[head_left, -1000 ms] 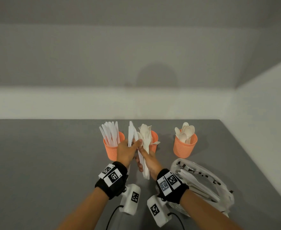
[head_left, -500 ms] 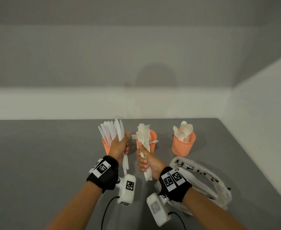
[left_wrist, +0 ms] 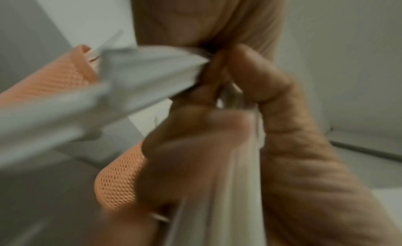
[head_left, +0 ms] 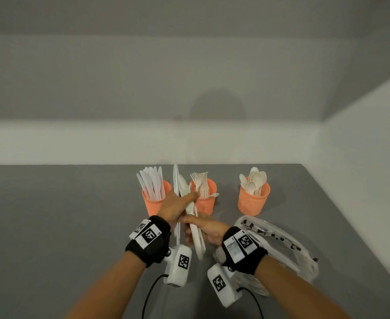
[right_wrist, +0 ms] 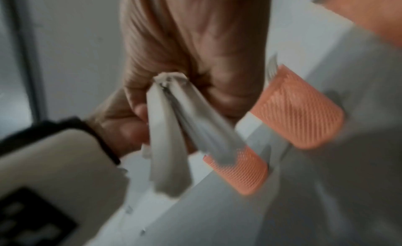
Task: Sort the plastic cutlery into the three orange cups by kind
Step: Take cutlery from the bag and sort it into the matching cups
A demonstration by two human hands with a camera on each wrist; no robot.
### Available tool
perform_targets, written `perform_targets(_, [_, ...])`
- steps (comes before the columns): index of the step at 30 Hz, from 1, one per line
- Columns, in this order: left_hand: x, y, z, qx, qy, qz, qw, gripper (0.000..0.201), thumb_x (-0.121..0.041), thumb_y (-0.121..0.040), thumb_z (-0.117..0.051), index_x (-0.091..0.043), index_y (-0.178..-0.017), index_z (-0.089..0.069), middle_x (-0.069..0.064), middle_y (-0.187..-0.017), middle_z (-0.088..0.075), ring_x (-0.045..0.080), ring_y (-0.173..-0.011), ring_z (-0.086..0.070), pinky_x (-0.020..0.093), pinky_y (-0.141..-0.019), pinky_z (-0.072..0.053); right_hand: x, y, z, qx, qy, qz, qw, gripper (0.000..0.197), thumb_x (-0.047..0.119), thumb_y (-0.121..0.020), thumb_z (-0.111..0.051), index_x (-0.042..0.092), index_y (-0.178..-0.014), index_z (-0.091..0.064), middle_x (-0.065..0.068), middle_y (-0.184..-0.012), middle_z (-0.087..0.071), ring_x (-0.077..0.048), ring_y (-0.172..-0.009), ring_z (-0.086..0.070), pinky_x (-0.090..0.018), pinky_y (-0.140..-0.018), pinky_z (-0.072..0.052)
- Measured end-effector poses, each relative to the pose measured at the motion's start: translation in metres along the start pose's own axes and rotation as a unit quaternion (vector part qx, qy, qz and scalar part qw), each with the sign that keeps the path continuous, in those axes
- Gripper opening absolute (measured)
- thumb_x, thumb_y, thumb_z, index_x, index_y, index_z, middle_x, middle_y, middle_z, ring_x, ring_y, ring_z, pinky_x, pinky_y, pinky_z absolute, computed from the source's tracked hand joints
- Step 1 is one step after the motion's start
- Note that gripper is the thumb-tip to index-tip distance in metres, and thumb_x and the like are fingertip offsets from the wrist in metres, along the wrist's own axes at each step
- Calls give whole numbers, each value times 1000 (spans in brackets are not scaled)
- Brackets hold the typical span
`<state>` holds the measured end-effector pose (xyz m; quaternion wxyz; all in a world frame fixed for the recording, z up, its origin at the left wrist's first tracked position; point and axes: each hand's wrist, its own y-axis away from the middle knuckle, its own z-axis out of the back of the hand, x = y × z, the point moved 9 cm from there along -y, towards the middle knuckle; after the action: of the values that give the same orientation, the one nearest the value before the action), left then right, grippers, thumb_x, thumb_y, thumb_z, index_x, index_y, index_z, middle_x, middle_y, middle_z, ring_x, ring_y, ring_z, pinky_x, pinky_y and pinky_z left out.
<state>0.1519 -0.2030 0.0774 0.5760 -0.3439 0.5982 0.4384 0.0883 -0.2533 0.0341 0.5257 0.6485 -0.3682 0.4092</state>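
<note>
Sorting is well advanced. Three orange cups stand in a row on the grey table (head_left: 51,226): the left cup (head_left: 153,204) holds knives, the middle cup (head_left: 206,203) forks, the right cup (head_left: 253,200) spoons. Each looks well filled and, as far as the head view shows, unmixed.

What is left, by my reading: a bundle of white cutlery (head_left: 195,233) held above the table just in front of the left and middle cups. The right hand (head_left: 209,230) is wrapped round its lower end. The left hand (head_left: 177,207) pinches a few long flat pieces (head_left: 176,180) (knives, judging by shape; wrist views are too blurred to confirm) standing up between the left and middle cups. The two hands are close together, touching or nearly so. A crumpled plastic bag (head_left: 281,245) lies by the right forearm; whether it holds more cutlery cannot be told.

Against half a second ago: the left hand was then over at the left cup, apart from the right hand's bundle. Now it has come back to the bundle and the hands meet in front of the middle cup. Cups and bag have not shifted.
</note>
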Motion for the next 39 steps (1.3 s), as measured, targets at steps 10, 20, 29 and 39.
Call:
perform_targets(10, [-11, 8, 3, -69, 23, -1, 997, 36, -37, -90, -56, -15, -64, -43, -9, -42, -37, 2, -29, -31, 13, -35, -25, 2, -1, 23, -78, -149, 25, 985, 37, 51, -94, -38, 18, -82, -49, 9, -40, -29, -3, -29, -23, -15, -30, -22])
perform_targets(20, [-13, 11, 1, -87, 9, -20, 996, 38, -24, -87, -63, -18, -54, -45, -10, -30, -39, 2, -25, -34, 13, -33, -26, 0, 2, 32, -104, -104, 48, 988, 35, 51, -93, -41, 18, -88, -53, 1, -54, -47, -4, -31, -33, -13, -32, -26])
perform_targets(29, [-13, 6, 5, -120, 1, -10, 993, 34, -14, -94, -48, -11, -60, -47, -9, -32, -45, 1, -26, -40, 12, -34, -32, 0, 6, 47, -169, -150, 95, 970, 26, 34, -97, -45, 9, -95, -54, -6, -61, -55, -9, -33, -42, -16, -33, -33])
perform_targets(39, [-1, 4, -6, -108, -77, -46, 990, 25, -17, -93, -52, -11, -69, -57, 3, -57, -58, 6, -44, -54, 19, -51, -43, 8, 8, 49, -225, -84, 140, 961, 20, 22, -97, -47, 4, -103, -54, -9, -63, -54, -6, -31, -45, -17, -33, -35])
